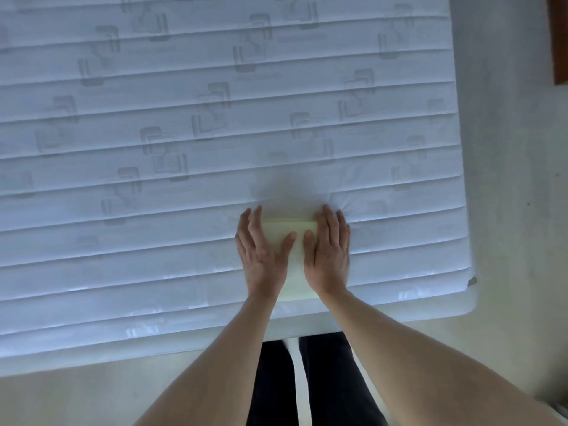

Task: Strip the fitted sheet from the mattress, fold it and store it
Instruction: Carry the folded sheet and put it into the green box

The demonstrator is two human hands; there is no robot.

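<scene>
The pale yellow fitted sheet [296, 265] lies folded into a small rectangle on the bare white quilted mattress [153, 149], near its front edge. My left hand [261, 253] rests flat on the sheet's left side, fingers straight and spread. On the right side, my right hand [330, 250] presses down the same way. Both thumbs point inward over the fabric, and the mattress dents slightly under the hands. Most of the sheet is covered by my hands.
The mattress's right front corner [470, 290] is near, with pale floor [507, 210] beyond it and along the front. A brown wooden piece [561, 41] shows at the top right. My dark trouser legs [313, 382] stand against the mattress edge.
</scene>
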